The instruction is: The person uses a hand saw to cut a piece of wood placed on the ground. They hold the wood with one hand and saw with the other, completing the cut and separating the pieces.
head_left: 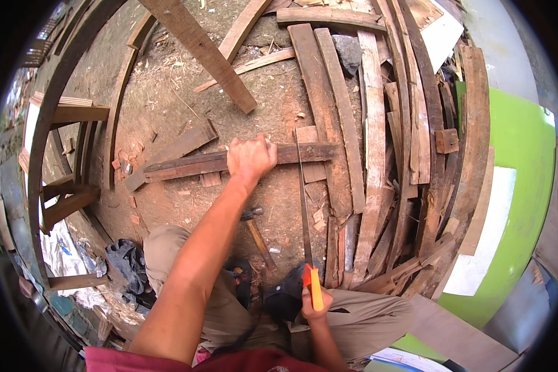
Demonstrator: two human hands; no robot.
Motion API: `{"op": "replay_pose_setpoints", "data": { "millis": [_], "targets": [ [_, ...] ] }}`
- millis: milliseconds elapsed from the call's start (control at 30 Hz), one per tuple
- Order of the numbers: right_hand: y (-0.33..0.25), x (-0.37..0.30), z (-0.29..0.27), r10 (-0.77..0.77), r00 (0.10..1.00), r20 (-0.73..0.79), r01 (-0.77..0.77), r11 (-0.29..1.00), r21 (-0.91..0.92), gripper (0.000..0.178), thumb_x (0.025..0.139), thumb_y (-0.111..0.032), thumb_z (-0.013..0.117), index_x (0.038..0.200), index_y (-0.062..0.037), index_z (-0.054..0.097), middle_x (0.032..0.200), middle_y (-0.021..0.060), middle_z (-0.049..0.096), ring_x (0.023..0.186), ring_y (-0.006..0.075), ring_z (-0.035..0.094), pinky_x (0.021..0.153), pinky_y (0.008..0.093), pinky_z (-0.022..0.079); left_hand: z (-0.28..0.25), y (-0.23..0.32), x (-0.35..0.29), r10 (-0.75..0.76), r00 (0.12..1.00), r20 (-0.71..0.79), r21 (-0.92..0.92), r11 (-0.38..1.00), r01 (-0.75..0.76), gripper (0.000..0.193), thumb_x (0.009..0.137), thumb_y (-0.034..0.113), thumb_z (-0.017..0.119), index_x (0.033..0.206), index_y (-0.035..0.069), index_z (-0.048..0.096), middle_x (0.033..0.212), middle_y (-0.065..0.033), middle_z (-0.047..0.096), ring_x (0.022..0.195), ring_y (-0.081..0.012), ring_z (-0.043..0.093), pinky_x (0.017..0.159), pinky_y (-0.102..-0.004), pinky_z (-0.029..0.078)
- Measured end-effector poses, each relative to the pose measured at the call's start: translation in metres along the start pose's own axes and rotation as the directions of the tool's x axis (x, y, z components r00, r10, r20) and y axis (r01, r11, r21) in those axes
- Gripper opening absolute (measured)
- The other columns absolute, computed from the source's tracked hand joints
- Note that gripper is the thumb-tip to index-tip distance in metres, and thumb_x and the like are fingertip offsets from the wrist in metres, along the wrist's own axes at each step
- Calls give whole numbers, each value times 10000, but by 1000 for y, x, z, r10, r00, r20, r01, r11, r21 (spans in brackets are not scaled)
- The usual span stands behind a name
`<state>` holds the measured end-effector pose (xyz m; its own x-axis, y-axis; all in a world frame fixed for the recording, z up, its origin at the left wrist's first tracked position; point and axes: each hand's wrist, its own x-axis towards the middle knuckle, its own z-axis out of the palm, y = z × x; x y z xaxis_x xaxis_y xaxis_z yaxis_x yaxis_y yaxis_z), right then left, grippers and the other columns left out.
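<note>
My left hand (252, 157) is closed around a dark, weathered wooden beam (192, 166) that lies crosswise in front of me, pressing it down. In my right hand (317, 306) is the orange and yellow handle of a hand saw (305, 211). Its long thin blade points away from me and crosses the beam to the right of my left hand. Short wood blocks (309, 135) lie under the beam near the blade. Whether the teeth have cut into the wood is too small to tell.
A hammer (258, 239) with a wooden handle lies between my feet. Piled long planks (372, 155) line the right side, beside a green panel (521, 142). One plank (198, 56) slants in from the top. A wooden frame (74, 115) stands at left; wood chips litter the ground.
</note>
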<state>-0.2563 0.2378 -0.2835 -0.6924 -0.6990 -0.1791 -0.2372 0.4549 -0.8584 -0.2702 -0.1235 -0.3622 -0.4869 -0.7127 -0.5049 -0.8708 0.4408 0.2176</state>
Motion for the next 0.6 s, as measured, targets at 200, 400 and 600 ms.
{"op": "replay_pose_setpoints", "data": {
  "millis": [200, 400, 600],
  "targets": [
    [-32, 188, 71, 23, 994, -109, 0, 979, 205, 269, 896, -100, 663, 666, -1, 564, 511, 92, 505, 430, 170, 500, 446, 348, 380, 9, 5, 1, 97, 987, -131, 1, 995, -97, 367, 930, 342, 472, 930, 58, 705, 721, -216, 703, 705, -375, 699, 898, -465, 482],
    [-2, 34, 23, -43, 999, -9, 43, 999, -6, 104, 826, -43, 671, 743, 16, 652, 543, 120, 536, 465, 234, 585, 475, 360, 437, 16, -10, 2, 50, 985, -168, -21, 998, -54, 394, 935, 367, 478, 889, 46, 703, 758, -229, 710, 729, -388, 700, 903, -474, 485],
    [-26, 97, 19, 109, 994, -20, -108, 992, 70, 170, 858, -70, 656, 729, 37, 623, 579, 129, 554, 461, 196, 544, 483, 349, 426, 10, -3, -3, 44, 988, -146, -35, 998, -50, 404, 937, 373, 472, 956, 54, 719, 792, -215, 726, 770, -358, 716, 936, -459, 470]
  ]
}}
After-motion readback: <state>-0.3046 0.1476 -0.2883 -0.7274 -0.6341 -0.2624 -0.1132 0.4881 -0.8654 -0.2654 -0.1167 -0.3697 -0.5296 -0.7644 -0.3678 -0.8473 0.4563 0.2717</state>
